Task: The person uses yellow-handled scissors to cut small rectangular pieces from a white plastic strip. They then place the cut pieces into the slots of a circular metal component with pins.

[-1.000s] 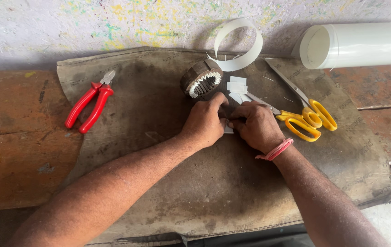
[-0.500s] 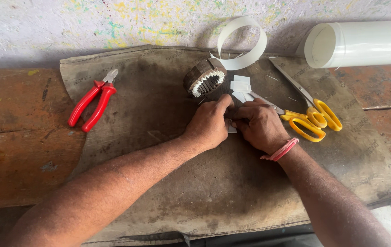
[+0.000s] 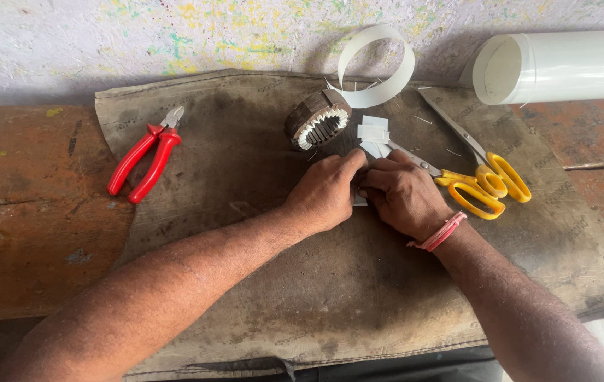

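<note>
My left hand (image 3: 326, 191) and my right hand (image 3: 404, 198) meet at the middle of a worn brown mat (image 3: 245, 184). Together they pinch a small white paper piece (image 3: 360, 201), mostly hidden between the fingers. Just beyond the fingertips lie a few cut white paper slips (image 3: 372, 134). A slotted metal stator core (image 3: 318, 119) rests on its side behind the left hand. Yellow-handled scissors (image 3: 482, 180) lie beside my right hand, blades pointing to the far left.
Red-handled pliers (image 3: 145, 161) lie on the mat's left part. A curled white paper strip (image 3: 378, 67) stands by the wall, and a white paper roll (image 3: 563, 67) lies at the far right. The mat sits on a rusty brown bench (image 3: 26, 212).
Both hands stay together on the paper piece with only slight finger movement. The view has shifted a little, so everything sits slightly further right.
</note>
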